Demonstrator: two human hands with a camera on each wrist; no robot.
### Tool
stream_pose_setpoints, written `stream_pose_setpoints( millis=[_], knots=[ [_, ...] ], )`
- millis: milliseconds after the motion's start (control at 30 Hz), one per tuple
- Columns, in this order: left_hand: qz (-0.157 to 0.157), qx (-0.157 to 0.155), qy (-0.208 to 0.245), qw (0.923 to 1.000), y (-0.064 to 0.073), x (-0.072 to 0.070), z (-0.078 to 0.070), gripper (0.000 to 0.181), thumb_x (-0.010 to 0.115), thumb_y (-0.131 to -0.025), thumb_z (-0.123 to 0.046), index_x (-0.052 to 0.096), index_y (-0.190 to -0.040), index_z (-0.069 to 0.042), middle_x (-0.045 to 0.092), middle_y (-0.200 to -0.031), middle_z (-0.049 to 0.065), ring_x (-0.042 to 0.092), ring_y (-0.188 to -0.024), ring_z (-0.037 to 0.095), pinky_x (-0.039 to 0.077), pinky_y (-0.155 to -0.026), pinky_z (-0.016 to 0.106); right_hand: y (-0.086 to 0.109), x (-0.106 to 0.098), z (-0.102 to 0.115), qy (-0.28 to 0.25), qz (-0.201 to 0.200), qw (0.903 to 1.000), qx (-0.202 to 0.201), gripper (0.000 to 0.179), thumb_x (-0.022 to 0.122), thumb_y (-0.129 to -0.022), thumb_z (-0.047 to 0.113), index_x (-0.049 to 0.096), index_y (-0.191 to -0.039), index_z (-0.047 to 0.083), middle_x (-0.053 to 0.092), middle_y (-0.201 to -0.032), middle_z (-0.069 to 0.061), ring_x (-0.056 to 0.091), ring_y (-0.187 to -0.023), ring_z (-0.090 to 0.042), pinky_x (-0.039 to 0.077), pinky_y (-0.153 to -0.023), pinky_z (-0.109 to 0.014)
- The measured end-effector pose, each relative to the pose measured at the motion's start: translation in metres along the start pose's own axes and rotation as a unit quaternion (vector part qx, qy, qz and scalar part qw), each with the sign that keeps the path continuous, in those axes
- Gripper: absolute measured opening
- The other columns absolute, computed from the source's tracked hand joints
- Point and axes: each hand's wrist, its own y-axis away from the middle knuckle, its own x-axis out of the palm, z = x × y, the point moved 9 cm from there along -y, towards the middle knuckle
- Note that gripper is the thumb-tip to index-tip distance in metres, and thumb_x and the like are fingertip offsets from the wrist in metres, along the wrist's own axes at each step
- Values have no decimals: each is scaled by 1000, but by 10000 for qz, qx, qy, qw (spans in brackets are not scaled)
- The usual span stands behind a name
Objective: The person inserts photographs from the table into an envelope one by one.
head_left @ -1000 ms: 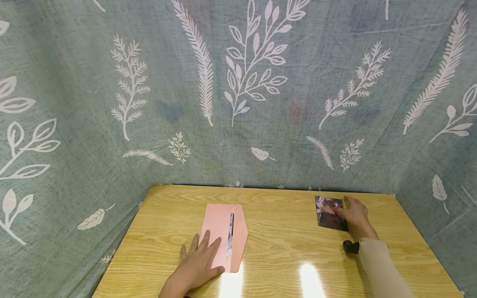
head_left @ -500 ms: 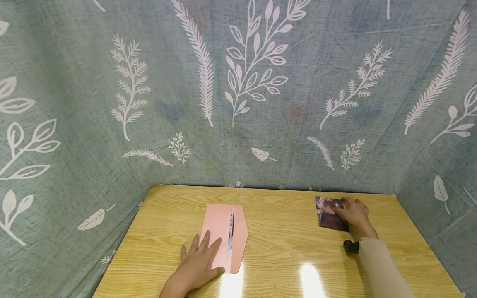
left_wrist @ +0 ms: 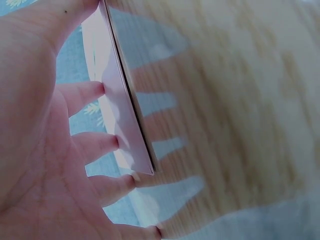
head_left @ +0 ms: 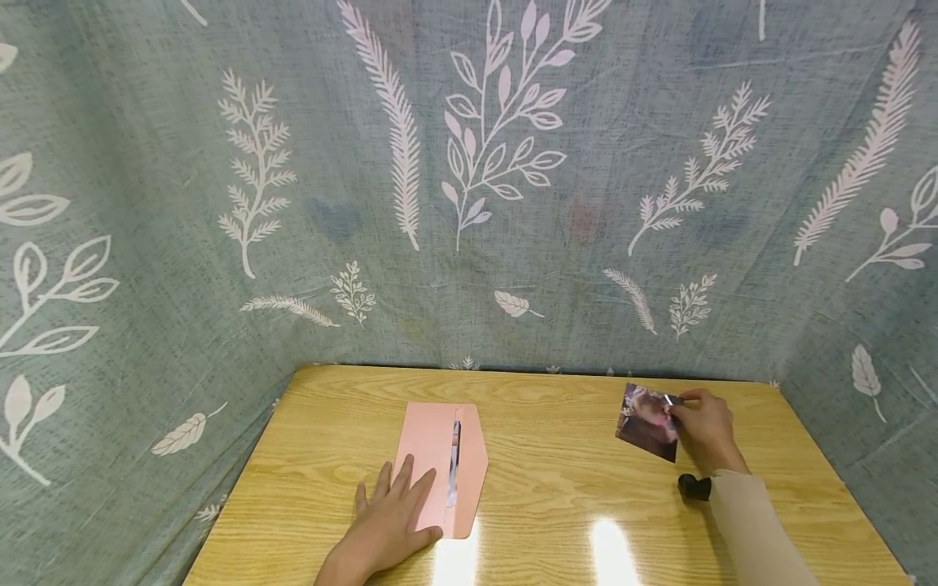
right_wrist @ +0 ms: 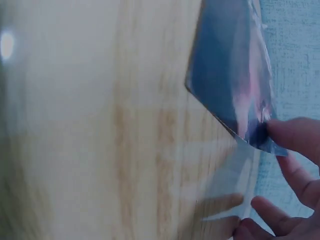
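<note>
A pink envelope (head_left: 428, 435) lies on the wooden table with its flap turned out to the right. Through the slot along its opening, a strip of a picture shows inside. My left hand (head_left: 388, 517) rests on the envelope's lower left part, fingers spread and straight; in the left wrist view several fingertips touch its pink surface (left_wrist: 125, 125). Over at the right, my right hand (head_left: 707, 427) pinches a dark glossy photo (head_left: 648, 423) by its right edge, between thumb and fingers. The right wrist view shows the photo (right_wrist: 220, 65) tilted, its near edge raised off the tabletop.
The wooden table (head_left: 542, 456) has glossy reflections near its front. A grey-green curtain (head_left: 469, 309) with white leaf prints hangs around its back and sides. A black strap piece (head_left: 692, 487) sits at the right wrist by the sleeve (head_left: 755, 529).
My right hand has taken the photo in a pinch and lifted and tilted it from the table. The left hand and the envelope have stayed in place.
</note>
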Motion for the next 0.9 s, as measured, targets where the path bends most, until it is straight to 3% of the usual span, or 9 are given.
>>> stream_pose_setpoints(
  millis=[133, 267, 400, 500, 900],
  knots=[
    [-24, 2, 9, 10000, 0, 0, 0, 84, 66, -85, -66, 40, -155, -26, 19, -164, 17, 11, -146, 51, 7, -98, 84, 2, -2, -6, -476, -46, 9980, 416, 35, 65, -94, 13, 59, -117, -13, 60, -114, -36, 57, -100, -44, 47, -80, -45],
    [-23, 12, 36, 10000, 1, -1, -1, 84, 66, -85, -65, 40, -155, -25, 19, -164, 18, 10, -146, 52, 7, -98, 84, 2, -4, -8, -1078, -70, 9923, 612, 34, 62, -96, 11, 58, -120, -13, 66, -103, -25, 62, -85, -20, 49, -67, -25],
    [-17, 34, 53, 10000, 0, -1, 0, 84, 66, -86, -64, 40, -155, -25, 18, -164, 18, 10, -146, 52, 6, -98, 84, 3, -2, -4, -1865, 94, 9802, 651, 37, 60, -98, 7, 53, -126, -15, 67, -88, -3, 60, -70, -2, 54, -60, -23],
    [-12, 46, 50, 10000, 0, -1, 0, 84, 66, -86, -64, 39, -155, -26, 18, -164, 17, 9, -146, 51, 6, -98, 84, 5, 0, -1, -2223, 274, 9719, 725, 40, 59, -99, 7, 48, -133, -14, 63, -88, 7, 62, -70, -2, 57, -62, -28],
    [11, 22, 86, 10000, -1, -1, 0, 83, 67, -86, -63, 40, -155, -25, 18, -164, 17, 9, -146, 51, 7, -99, 84, 13, -2, 19, -2947, 509, 9532, 439, 44, 59, -101, 6, 45, -136, -14, 65, -86, 17, 64, -74, -4, 58, -63, -28]
  ],
)
